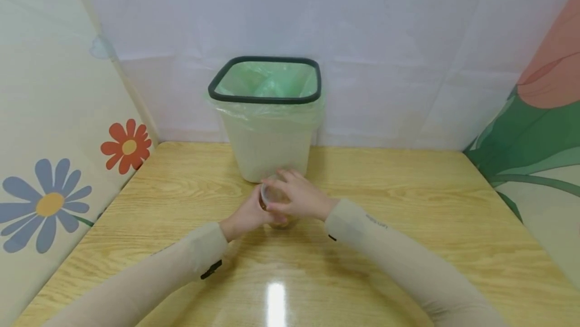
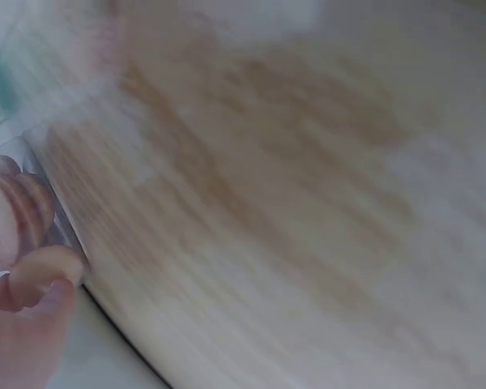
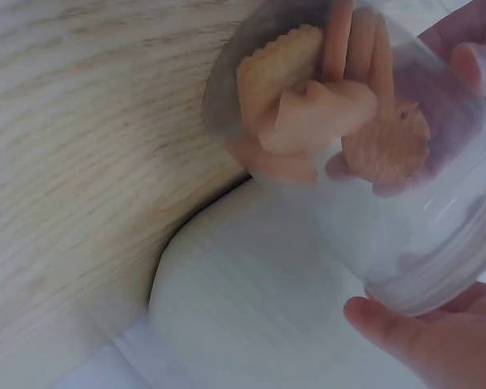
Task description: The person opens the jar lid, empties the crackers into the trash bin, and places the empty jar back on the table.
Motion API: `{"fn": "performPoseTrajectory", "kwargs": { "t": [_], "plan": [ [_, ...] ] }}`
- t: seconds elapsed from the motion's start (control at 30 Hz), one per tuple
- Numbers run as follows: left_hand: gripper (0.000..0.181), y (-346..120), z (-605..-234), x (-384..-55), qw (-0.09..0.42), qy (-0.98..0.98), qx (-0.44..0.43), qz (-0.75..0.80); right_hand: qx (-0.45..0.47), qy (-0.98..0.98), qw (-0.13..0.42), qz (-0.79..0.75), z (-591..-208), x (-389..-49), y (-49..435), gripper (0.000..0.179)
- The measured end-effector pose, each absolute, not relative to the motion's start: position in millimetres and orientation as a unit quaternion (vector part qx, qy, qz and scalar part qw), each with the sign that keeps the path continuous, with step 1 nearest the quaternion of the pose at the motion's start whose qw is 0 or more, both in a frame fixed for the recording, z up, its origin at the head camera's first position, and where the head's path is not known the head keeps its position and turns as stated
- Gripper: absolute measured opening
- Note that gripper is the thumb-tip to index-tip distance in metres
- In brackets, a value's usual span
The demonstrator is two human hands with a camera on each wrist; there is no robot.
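A clear jar [image 1: 274, 195] with several biscuits [image 3: 282, 66] inside stands between my two hands near the middle of the table. My left hand [image 1: 250, 217] grips its side from the left. From the right, my right hand [image 1: 304, 198] holds the jar's top, thumb and fingers spread around the rim. In the right wrist view the jar appears tilted, with a ribbed clear end beside the fingers; I cannot tell whether that is a separate lid. Part of the jar is hidden behind the hands.
Just behind the hands stands a white bin [image 1: 271, 138] with a dark rim and a green translucent liner [image 1: 254, 79]. The wooden table [image 1: 408, 206] reaches back to a white cloth [image 1: 385, 65]. Flower-patterned panels [image 1: 45, 115] flank both sides.
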State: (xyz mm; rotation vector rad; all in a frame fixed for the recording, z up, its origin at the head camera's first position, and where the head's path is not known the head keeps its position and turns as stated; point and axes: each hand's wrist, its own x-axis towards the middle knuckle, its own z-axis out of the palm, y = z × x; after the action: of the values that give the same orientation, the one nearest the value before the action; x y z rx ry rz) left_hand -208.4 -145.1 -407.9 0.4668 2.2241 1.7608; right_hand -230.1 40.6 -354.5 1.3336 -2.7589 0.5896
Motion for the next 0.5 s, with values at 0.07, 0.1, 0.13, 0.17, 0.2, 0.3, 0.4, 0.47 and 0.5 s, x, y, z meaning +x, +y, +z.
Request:
{"fn": "performPoseTrajectory", "kwargs": {
  "t": [0.07,0.1,0.13,0.17,0.2,0.3,0.4,0.47,0.5],
  "plan": [
    [0.094,-145.5,-409.2,-210.4,0.126,0.764,0.172,0.609,0.436,-0.881,0.013,0.183,-353.6,-231.4,41.0,0.057],
    [0.092,-145.4,-409.9,-211.3,0.123,0.761,0.175,0.613,0.441,-0.879,0.012,0.18,-353.0,-231.9,41.3,0.056],
    [0.09,-145.3,-410.4,-212.1,0.119,0.758,0.18,0.615,0.446,-0.877,0.01,0.179,-352.4,-232.5,41.6,0.055],
    [0.087,-145.3,-410.9,-212.7,0.115,0.758,0.185,0.615,0.451,-0.875,0.009,0.177,-351.9,-233.2,42.0,0.054],
    [0.085,-145.2,-411.2,-213.3,0.111,0.756,0.191,0.616,0.457,-0.872,0.008,0.175,-351.5,-234.1,42.3,0.054],
    [0.081,-144.9,-412.4,-214.9,0.103,0.757,0.201,0.613,0.477,-0.863,0.008,0.167,-351.0,-238.0,43.8,0.051],
    [0.085,-145.3,-412.2,-214.7,0.102,0.768,0.191,0.602,0.503,-0.85,0.021,0.154,-352.1,-243.8,45.5,0.049],
    [0.088,-145.4,-411.2,-214.4,0.1,0.779,0.182,0.591,0.519,-0.841,0.031,0.15,-353.1,-247.5,46.8,0.047],
    [0.09,-145.4,-410.8,-214.6,0.099,0.785,0.179,0.586,0.525,-0.838,0.035,0.146,-353.7,-249.2,47.6,0.047]
  ]
}}
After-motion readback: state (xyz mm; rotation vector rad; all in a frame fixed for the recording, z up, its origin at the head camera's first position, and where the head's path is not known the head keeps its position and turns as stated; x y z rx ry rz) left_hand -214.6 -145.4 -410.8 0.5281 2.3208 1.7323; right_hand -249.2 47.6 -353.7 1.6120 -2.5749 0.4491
